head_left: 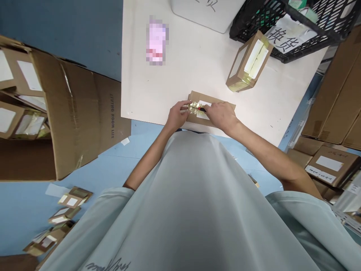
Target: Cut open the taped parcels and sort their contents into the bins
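A small cardboard box (194, 119) lies at the near edge of the white table, with a white label and shiny, crumpled clear tape on its top. My left hand (178, 114) grips the box's left end, thumb and fingers around the taped edge. Over the box's right part, my right hand (222, 116) is closed on a box cutter (202, 109) with a black and red body. The cutter's tip points left at the tape; its blade is too small to make out. Beyond, a taped cardboard box (239, 64) stands on the table.
On the white table (158, 90) are a blurred pink item (156, 42), a whitish bin (205, 17) and a black crate (307, 32) with a paper sign. A large open carton (81, 113) of boxes stands left. Cartons (332, 163) fill shelves at right; several boxes lie on the floor.
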### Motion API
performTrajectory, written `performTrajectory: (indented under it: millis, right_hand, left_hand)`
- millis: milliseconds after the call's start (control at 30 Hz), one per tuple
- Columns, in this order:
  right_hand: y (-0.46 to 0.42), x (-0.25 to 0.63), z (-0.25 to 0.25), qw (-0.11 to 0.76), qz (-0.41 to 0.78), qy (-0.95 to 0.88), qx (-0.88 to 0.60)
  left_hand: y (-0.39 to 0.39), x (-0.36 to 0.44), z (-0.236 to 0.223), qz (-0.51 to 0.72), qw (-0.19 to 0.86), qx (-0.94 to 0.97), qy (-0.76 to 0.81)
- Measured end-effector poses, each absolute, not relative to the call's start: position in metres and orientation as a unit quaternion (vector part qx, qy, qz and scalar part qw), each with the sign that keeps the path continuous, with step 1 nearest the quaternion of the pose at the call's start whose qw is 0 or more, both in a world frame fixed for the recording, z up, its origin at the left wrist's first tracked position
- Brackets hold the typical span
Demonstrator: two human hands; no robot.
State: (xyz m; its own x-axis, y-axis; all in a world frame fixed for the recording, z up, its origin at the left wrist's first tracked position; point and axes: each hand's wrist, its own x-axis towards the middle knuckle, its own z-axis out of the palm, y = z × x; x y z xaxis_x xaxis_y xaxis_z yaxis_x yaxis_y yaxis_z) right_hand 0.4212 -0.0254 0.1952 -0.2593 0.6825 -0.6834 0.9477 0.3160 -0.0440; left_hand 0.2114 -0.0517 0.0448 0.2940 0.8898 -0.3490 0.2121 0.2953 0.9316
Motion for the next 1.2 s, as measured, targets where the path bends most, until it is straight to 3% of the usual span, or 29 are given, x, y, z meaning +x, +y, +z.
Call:
performTrajectory:
  millis: [267,500,700,833,1200]
  right_hand:
    - [-0.047,0.481,0.192,0.322,-0.245,0.714,0.572]
    - [-0.102,0.569,0.176,0.219,-0.271,0.695,0.629]
    - [-0.108,0.574,0.16,0.178,-0.325,0.68,0.633]
    - [-0.104,0.573,0.166,0.15,-0.344,0.685,0.624]
    - [-0.126,0.613,0.182,0.285,-0.322,0.705,0.564]
  left_hand:
    - [-0.052,0.215,0.056,0.242,0.559,0.548,0.574]
    - [-0.059,0.229,0.061,0.21,0.522,0.58,0.589]
    - [-0.06,0.268,0.075,0.21,0.399,0.696,0.559]
    - [-0.058,0.3,0.07,0.17,0.377,0.781,0.467]
    - [-0.064,0.308,0.058,0.13,0.336,0.807,0.468]
